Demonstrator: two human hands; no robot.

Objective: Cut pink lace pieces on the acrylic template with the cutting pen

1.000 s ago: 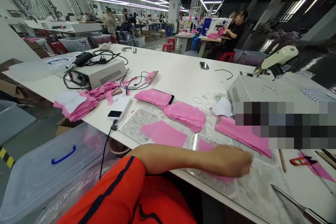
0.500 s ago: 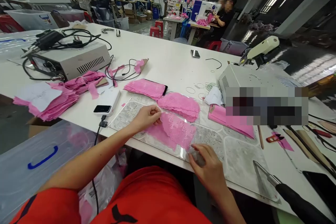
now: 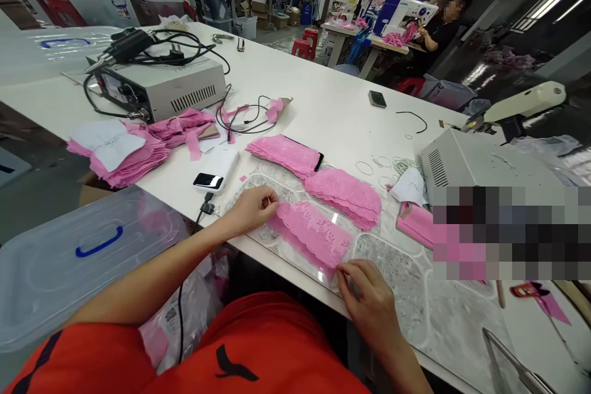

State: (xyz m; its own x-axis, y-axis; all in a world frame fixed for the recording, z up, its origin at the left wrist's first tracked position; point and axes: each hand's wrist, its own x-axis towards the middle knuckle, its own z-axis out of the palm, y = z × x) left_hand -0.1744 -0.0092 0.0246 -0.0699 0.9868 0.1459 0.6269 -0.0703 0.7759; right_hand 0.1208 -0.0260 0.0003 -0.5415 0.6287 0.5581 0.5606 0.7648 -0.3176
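A pink lace piece (image 3: 316, 231) lies stretched between my hands, over a plain pink layer whose edge shows along its near side. My left hand (image 3: 253, 209) pinches its left end. At the lower right corner, my right hand (image 3: 369, 295) holds the lace between thumb and fingertips. Just beyond lies a stack of pink lace pieces (image 3: 344, 197). Farther left, another pink stack (image 3: 286, 155) rests partly over a dark phone-like object (image 3: 319, 162). Under the work is a clear sheet over a grey marbled mat (image 3: 392, 274).
A grey box with cables (image 3: 170, 89) stands at the left, near tied pink bundles (image 3: 133, 154) and a white power bank (image 3: 217, 171). At the right are another grey box (image 3: 484, 160) and a soldering-iron-like tool (image 3: 512, 360). A lidded clear bin (image 3: 92, 258) sits below left.
My right fingers have closed on the lace corner, where they were apart before. The lace now lies straighter over the pink layer. The view has turned slightly left.
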